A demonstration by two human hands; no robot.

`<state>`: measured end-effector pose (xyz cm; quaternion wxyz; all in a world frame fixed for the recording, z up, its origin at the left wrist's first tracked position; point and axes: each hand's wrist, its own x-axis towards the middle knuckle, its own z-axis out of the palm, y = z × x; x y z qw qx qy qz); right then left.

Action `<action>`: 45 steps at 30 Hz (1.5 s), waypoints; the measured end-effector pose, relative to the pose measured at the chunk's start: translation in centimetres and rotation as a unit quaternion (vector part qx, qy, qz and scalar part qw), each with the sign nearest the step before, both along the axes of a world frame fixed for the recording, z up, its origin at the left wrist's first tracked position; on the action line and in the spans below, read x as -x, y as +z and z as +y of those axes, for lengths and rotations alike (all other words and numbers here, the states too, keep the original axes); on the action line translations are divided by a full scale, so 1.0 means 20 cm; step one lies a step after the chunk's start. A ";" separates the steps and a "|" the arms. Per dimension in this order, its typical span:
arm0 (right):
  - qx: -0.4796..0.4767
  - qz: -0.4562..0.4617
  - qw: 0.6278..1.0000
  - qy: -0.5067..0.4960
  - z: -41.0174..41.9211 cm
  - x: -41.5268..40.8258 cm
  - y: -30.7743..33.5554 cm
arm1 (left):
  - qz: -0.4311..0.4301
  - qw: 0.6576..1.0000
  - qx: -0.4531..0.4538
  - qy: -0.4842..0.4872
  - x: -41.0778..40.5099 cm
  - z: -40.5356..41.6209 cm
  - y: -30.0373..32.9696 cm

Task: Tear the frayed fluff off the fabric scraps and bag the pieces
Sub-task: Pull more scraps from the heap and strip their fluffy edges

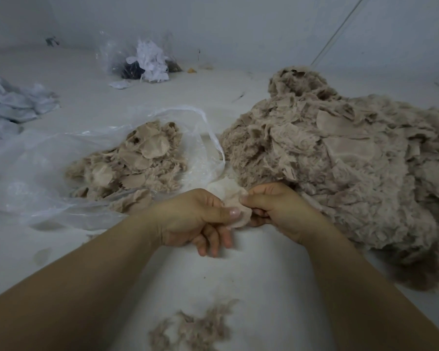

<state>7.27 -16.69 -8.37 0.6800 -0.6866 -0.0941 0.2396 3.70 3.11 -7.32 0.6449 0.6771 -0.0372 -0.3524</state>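
My left hand (195,219) and my right hand (276,209) meet at the middle of the view, both pinching one small beige fabric scrap (235,206) between thumb and fingers. A big heap of fluffy beige scraps (340,160) lies to the right, touching my right hand. To the left lies an open clear plastic bag (36,173) holding several beige pieces (134,158). A small tuft pile of torn fluff (195,328) sits on the white surface near the bottom edge, between my forearms.
A second clear bag with white and dark scraps (147,62) stands at the back by the wall. Pale blue-grey fabric (13,105) is bunched at the far left. The white work surface (226,269) spreads under my arms.
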 end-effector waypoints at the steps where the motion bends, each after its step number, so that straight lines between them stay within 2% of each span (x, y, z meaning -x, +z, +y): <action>1: 0.000 0.002 1.000 -0.003 0.00 0.00 0.00 | -0.009 1.000 -0.006 -0.003 0.01 -0.01 0.00; 3: 0.008 0.007 1.000 -0.006 0.00 0.00 0.00 | -0.033 0.998 0.006 0.055 0.00 -0.02 -0.01; 5: 0.014 0.012 1.000 -0.015 0.00 -0.01 0.00 | -0.072 0.974 0.061 0.207 -0.04 -0.02 -0.01; 8: 0.012 0.018 0.999 -0.030 0.00 -0.02 -0.01 | -0.109 0.863 0.210 0.447 -0.13 0.01 0.03; 9: 0.010 0.019 0.999 -0.031 0.00 -0.02 -0.01 | -0.107 0.838 0.241 0.477 -0.15 0.01 0.04; 10: 0.009 0.020 0.999 -0.031 0.00 -0.02 -0.01 | -0.098 0.838 0.243 0.480 -0.17 0.00 0.04; 14: 0.002 0.023 0.999 -0.048 0.01 -0.02 -0.01 | -0.107 0.935 0.024 0.338 -0.15 -0.13 0.00; 16: -0.011 0.027 0.998 -0.060 0.01 -0.02 -0.01 | -0.139 0.947 -0.074 0.279 -0.18 -0.20 -0.02; 18: -0.018 0.028 0.997 -0.065 0.01 -0.03 -0.01 | -0.175 0.940 -0.141 0.258 -0.21 -0.24 -0.04; 23: -0.030 0.044 0.994 -0.100 0.01 -0.03 -0.02 | -0.194 0.926 -0.155 0.285 -0.20 -0.25 -0.07; 25: -0.043 0.055 0.989 -0.127 0.02 -0.04 -0.02 | -0.204 0.935 -0.158 0.242 -0.15 -0.22 -0.08; 28: -0.056 0.066 0.984 -0.153 0.03 -0.04 -0.02 | -0.166 0.960 -0.163 0.159 -0.05 -0.16 -0.08; 31: -0.057 0.071 0.983 -0.162 0.04 -0.05 -0.02 | -0.129 0.965 -0.145 0.176 0.01 -0.11 -0.07; 34: -0.034 0.057 0.988 -0.143 0.03 -0.05 -0.02 | -0.155 0.933 -0.106 0.308 0.02 -0.10 -0.06; 37: 0.001 0.021 0.996 -0.088 0.02 -0.03 -0.02 | -0.247 0.898 -0.123 0.343 0.00 -0.11 -0.05; 39: 0.018 -0.001 0.998 -0.065 0.02 -0.02 -0.02 | -0.326 0.876 -0.156 0.318 0.01 -0.13 -0.05; 43: 0.011 0.006 0.998 -0.063 0.02 -0.02 -0.01 | -0.561 0.768 -0.258 0.171 0.03 -0.15 -0.04; 45: 0.011 0.005 0.998 -0.059 0.02 -0.02 -0.01 | -0.615 0.732 -0.273 0.105 0.04 -0.14 -0.04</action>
